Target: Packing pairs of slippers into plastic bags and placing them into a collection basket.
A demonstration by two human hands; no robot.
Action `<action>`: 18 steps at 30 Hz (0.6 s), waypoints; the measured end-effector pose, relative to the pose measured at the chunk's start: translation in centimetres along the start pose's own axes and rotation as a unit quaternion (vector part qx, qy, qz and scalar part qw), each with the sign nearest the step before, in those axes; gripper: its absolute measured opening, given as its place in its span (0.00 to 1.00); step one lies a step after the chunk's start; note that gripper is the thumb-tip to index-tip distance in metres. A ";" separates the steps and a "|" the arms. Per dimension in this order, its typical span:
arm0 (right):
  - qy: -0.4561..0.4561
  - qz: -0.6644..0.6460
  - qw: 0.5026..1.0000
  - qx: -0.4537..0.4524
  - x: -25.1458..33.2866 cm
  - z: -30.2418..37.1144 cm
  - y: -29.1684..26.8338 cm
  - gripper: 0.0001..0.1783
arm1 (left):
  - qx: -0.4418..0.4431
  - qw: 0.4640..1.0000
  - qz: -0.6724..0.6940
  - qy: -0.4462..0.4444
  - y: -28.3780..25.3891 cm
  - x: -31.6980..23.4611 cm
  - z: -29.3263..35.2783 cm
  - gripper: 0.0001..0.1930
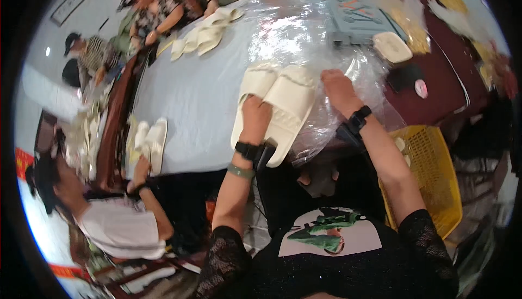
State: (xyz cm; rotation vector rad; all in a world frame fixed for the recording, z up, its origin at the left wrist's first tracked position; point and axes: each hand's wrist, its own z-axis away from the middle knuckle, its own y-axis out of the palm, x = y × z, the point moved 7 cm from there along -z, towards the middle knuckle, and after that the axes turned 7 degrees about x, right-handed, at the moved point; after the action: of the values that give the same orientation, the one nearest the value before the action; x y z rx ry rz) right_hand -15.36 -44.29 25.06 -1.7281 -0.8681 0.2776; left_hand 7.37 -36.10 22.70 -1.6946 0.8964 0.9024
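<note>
A pair of cream slippers (285, 106) lies side by side on the table in front of me, toes pointing away. My left hand (255, 119) is over the left slipper, its fingers tucked into the opening under the strap and gripping it. Just right of the pair, my right hand (341, 92) is closed, fingers curled, above crumpled clear plastic (321, 125). Whatever those fingers hold, if anything, is hidden. Both wrists wear black bands with dark devices.
Grey-blue tools (356, 19) lie at the far right near a white lid-like piece (392, 47) and a black pouch (405, 77). A yellow basket (448, 190) stands right of me. More slipper pieces (206, 33) lie far left. Several people work around the table.
</note>
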 end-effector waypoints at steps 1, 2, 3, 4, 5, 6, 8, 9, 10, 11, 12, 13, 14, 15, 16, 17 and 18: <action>0.031 -0.035 0.999 -0.004 -0.5 0.3 -0.2 0.05 | -0.013 1.000 0.006 0.013 0.5 -0.3 -0.4 0.14; 0.062 -0.071 0.996 -0.006 -0.9 0.6 -0.2 0.06 | -0.027 0.999 0.010 0.026 0.4 -0.6 -0.2 0.12; 0.087 -0.061 0.994 0.012 -3.5 1.6 -0.3 0.08 | -0.002 0.978 -0.197 0.075 2.5 -5.0 -0.6 0.10; 0.075 -0.057 0.995 0.018 -2.7 1.4 -0.8 0.08 | -0.014 0.979 -0.193 0.069 2.1 -5.6 -0.6 0.10; 0.070 -0.090 0.993 -0.001 -1.5 1.4 -1.6 0.11 | -0.026 0.978 -0.198 0.053 1.4 -5.6 -0.4 0.09; 0.076 -0.118 0.990 -0.023 -0.9 1.8 -2.2 0.15 | -0.029 0.979 -0.198 0.044 1.2 -5.2 -0.4 0.09; 0.073 -0.124 0.989 -0.020 -0.9 1.5 -1.8 0.21 | -0.030 0.978 -0.200 0.051 0.9 -5.2 -0.5 0.09; 0.075 -0.132 0.988 -0.040 -1.3 0.6 -2.0 0.21 | -0.035 0.977 -0.205 0.046 0.7 -5.5 -1.2 0.09; 0.078 -0.139 0.985 -0.063 -1.9 0.0 -2.6 0.21 | -0.037 0.976 -0.211 0.045 0.8 -6.1 -2.0 0.08; 0.103 -0.152 0.982 -0.032 -2.4 0.9 -2.6 0.22 | -0.072 0.958 -0.264 0.090 1.7 -5.3 -2.0 0.08; 0.126 -0.190 0.973 -0.025 -3.8 1.2 -1.9 0.21 | 0.008 0.950 -0.294 0.100 3.0 -4.5 -3.0 0.08; 0.081 -0.195 0.973 -0.091 -4.3 1.3 -0.6 0.21 | 0.015 0.943 -0.320 0.087 3.1 -2.3 -3.9 0.08; 0.112 -0.220 0.967 -0.057 -4.8 2.1 -0.1 0.21 | -0.009 0.966 -0.237 0.099 3.5 -4.4 -3.5 0.09; 0.126 -0.263 0.956 -0.021 -2.7 1.9 0.2 0.20 | -0.074 0.970 -0.134 0.190 2.0 -5.9 -3.0 0.10; 0.103 -0.266 0.958 0.000 -0.9 1.9 -0.7 0.21 | -0.032 0.978 -0.168 0.116 1.4 -3.7 -2.9 0.11; 0.082 -0.270 0.959 0.028 0.8 2.5 -1.5 0.21 | -0.020 0.982 -0.160 0.095 1.1 -3.1 -3.0 0.11; 0.072 -0.283 0.956 0.024 1.8 4.2 -2.1 0.20 | -0.011 0.986 -0.151 0.070 1.0 -2.8 -2.8 0.11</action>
State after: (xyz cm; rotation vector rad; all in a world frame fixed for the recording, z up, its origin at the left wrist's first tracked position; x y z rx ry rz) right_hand -17.43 -39.80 25.96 -1.3656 -1.1901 -0.2075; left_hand 5.64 -38.57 25.46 -1.8695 0.6953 0.5971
